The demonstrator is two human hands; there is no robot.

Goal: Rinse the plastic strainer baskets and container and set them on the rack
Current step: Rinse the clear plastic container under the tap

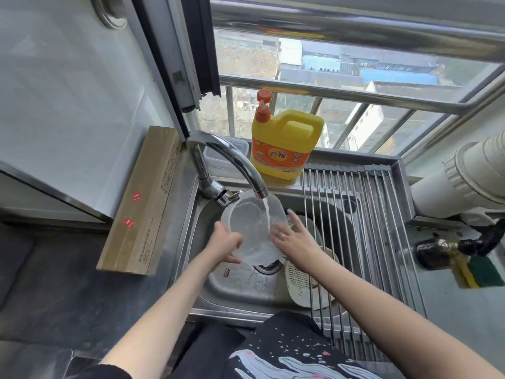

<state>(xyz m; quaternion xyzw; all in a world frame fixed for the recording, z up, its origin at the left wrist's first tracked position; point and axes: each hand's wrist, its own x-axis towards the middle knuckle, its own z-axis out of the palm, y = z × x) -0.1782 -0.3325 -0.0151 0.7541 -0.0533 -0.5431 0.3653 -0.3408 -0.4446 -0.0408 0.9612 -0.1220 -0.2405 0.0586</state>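
1. Container (250, 228): clear plastic, tilted on edge over the sink (235, 285), directly under the faucet (232, 160). A running stream of water (266, 212) falls into its open side.
2. Left hand (225, 242): grips the container's left rim, fingers curled over the edge.
3. Right hand (293, 236): fingers straight and spread, laid against the container's right side. A ring (283, 236) shows on one finger.
4. Strainer basket (300, 280): cream, perforated, lying in the sink partly beneath the rack (363, 228), to the right of the drain (267, 268).
5. Rack: steel rods spanning the sink's right half.
6. Surroundings: yellow detergent bottle (284, 143) behind the sink; cardboard box (142, 203) on the left; sponge (481, 272) on the right counter.
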